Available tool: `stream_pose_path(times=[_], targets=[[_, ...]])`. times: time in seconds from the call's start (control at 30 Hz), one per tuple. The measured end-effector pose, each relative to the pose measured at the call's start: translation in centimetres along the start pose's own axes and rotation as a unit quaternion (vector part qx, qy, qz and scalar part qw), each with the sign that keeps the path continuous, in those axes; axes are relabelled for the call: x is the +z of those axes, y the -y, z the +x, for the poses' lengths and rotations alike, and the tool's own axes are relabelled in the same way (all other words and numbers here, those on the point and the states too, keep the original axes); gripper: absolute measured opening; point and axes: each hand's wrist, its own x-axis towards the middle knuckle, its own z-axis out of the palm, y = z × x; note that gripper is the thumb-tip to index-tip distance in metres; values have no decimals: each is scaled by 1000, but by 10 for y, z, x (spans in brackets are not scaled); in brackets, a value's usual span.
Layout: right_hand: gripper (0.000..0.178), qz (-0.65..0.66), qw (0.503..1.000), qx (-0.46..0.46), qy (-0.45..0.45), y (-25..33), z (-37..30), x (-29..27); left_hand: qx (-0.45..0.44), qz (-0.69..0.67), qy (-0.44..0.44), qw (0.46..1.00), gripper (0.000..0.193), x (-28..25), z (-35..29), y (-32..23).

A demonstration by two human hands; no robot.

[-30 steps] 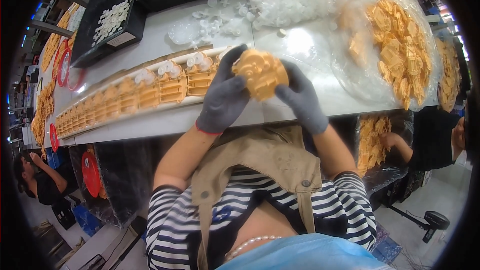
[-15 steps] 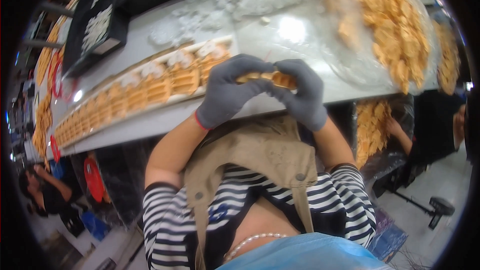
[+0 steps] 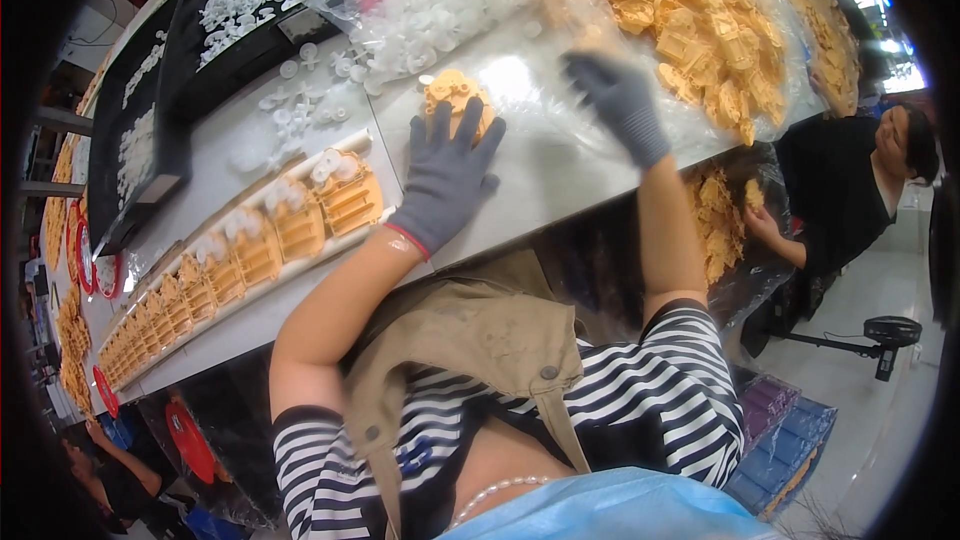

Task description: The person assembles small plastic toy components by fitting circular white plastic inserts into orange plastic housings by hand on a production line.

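My left hand, in a grey glove, lies flat with spread fingers over a light-orange plastic part on the table. The fingertips rest on that part and cover some of it. My right hand, gloved too and slightly blurred, hovers above the table beside a heap of similar orange plastic parts. Its fingers are loosely stretched and nothing shows in them. Left of my left hand, a long row of orange parts stands in a pale rail; the nearest ones carry small white pieces.
Loose translucent white pieces and a plastic bag of them lie beyond the row. Black trays hold more white pieces at the far left. At the right, a co-worker holds an orange part over a lined bin.
My hands, together around an orange part before, have separated. The left is flat on an orange part on the table; the right has moved right, toward the heap. The view has shifted.
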Motion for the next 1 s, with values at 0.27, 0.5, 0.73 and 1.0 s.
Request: stream_pose_path(times=[0.27,0.5,0.73,1.0], targets=[[78,-362,901,145,-188,-150,106,-121,14,-63,-19,998,57,-21,-24,-3],[88,-308,928,168,-123,-171,113,-127,-113,2,-123,986,56,-61,-122,33],[91,-344,909,209,-110,-191,130,-138,-195,70,-102,973,60,-67,-155,41],[54,-183,953,205,-129,-229,116,-161,-150,80,-57,984,65,-47,-123,25]])
